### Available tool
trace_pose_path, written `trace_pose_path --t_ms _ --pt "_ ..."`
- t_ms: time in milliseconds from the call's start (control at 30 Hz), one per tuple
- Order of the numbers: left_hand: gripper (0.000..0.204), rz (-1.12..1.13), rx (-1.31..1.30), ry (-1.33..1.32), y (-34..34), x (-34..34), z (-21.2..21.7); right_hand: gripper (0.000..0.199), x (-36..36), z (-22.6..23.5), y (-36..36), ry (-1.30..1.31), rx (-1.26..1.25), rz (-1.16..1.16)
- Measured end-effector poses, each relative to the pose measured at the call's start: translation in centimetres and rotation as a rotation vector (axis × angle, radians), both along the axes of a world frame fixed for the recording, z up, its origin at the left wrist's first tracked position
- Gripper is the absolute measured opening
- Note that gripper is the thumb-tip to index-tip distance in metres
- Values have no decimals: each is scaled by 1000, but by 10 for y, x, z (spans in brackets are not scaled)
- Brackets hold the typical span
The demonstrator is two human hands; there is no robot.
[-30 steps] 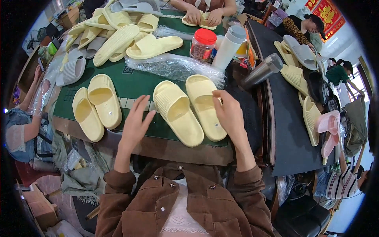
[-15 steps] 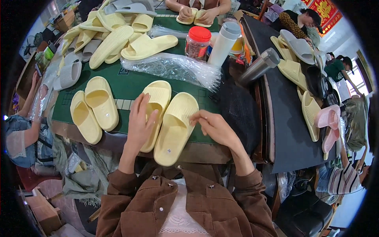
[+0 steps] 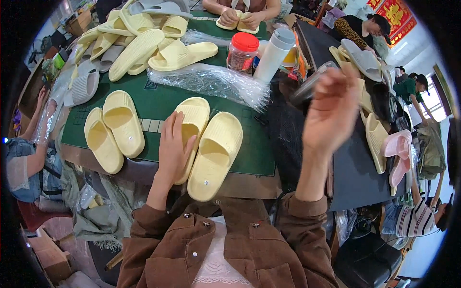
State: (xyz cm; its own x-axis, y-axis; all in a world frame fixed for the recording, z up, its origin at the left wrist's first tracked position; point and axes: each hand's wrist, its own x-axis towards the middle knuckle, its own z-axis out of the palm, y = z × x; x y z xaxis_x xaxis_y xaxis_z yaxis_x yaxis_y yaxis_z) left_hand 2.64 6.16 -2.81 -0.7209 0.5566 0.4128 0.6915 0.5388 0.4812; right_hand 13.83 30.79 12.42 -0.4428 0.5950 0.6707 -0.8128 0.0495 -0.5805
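Observation:
Before me on the green mat (image 3: 254, 161) lies a pair of pale yellow slide slippers, a left one (image 3: 193, 109) and a right one (image 3: 222, 139), toes pointing away. My left hand (image 3: 173, 146) rests with outstretched fingers against the outer side of the left slipper. Raised off to the right, my right hand (image 3: 331, 113) is apart from the pair, in front of a grey metal tumbler (image 3: 305, 89). Motion blurs its fingers, so their grip is unclear. Another yellow pair (image 3: 115, 129) sits left of my left hand.
Yellow and grey slippers (image 3: 139, 50) are heaped at the far left. A bundle of clear plastic strips (image 3: 211, 84), a red-lidded jar (image 3: 242, 50) and a white bottle (image 3: 274, 55) stand beyond the pair. Opposite, a person's hands (image 3: 240, 20) hold yellow slippers. More slippers (image 3: 376, 141) lie on the dark right-hand table.
My right hand has left the right slipper's side and swung up and to the right. My left hand stays by the left slipper, and the pair lies where it was.

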Motion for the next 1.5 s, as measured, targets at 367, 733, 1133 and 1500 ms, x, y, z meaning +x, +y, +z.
trace_pose_path --t_ms 367,733,1133,1500 --pt "61 -14 -66 52 1 7 8 43 -44 -188 13 -817 2 -209" --pt "62 -54 -192 236 16 31 12 43 -59 -187 15 -799 -160 -78" --pt "45 -132 -25 224 21 27 13 38 -46 -153 9 -775 -57 -91" --pt "44 -251 299 -4 44 45 48 38 5 -101 -45 -787 -126 293"
